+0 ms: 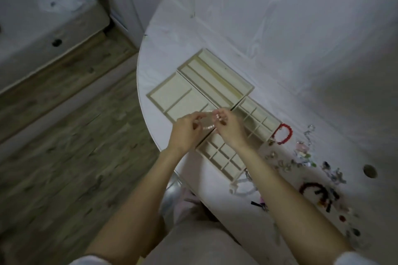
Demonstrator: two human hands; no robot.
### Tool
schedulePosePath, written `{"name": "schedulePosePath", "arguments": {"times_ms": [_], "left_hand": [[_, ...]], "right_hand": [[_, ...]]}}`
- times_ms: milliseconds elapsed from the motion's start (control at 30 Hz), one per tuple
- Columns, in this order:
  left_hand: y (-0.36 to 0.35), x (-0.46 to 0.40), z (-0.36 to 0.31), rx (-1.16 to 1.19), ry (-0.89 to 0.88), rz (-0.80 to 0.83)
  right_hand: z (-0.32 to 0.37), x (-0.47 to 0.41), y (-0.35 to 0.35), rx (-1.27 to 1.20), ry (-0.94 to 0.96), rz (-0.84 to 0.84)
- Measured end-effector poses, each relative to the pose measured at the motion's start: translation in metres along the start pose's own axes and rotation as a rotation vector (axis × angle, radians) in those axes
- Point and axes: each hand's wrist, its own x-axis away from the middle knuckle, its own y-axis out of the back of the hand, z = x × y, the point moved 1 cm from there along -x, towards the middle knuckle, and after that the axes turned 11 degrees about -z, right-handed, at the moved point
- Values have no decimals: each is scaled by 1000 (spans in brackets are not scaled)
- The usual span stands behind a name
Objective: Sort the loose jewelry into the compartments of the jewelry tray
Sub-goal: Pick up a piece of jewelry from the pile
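Several cream jewelry trays (215,75) lie on the white table, some with long compartments, some with small square ones (224,157). Above the trays my left hand (187,129) and my right hand (228,127) together hold a clear, pale beaded bracelet (209,125), each pinching one side of it. Loose jewelry lies to the right: a red beaded bracelet (283,133), a dark red bracelet (310,188), a white bracelet (241,187) and several small pieces (301,157).
The round table's edge (140,92) curves on the left, with wooden floor (64,135) beyond. A hole (369,171) sits in the tabletop at the right. A white wall rises behind the trays. My lap is below the table edge.
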Motion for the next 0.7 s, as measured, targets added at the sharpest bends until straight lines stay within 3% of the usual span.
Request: {"name": "schedulePosePath", "arguments": {"times_ms": [167,267,333,400,533,700], "left_hand": [[-2,-15,24,-255,-291,-36],[-1,-28,42,-350,-506,-144],[-6,-38,46,-403,-657,-94],[-13,-45,47,-511,-780,-10],[-21,-53,55,-638,-827,91],[-26,-61,52,-642,-803,134]], "right_hand": [[-9,-13,8,196,37,54],[-15,-12,14,392,303,12],[-18,-10,8,568,522,28],[-20,-8,0,729,610,77],[-25,-5,-12,898,550,153],[-28,-1,-11,919,531,168]]}}
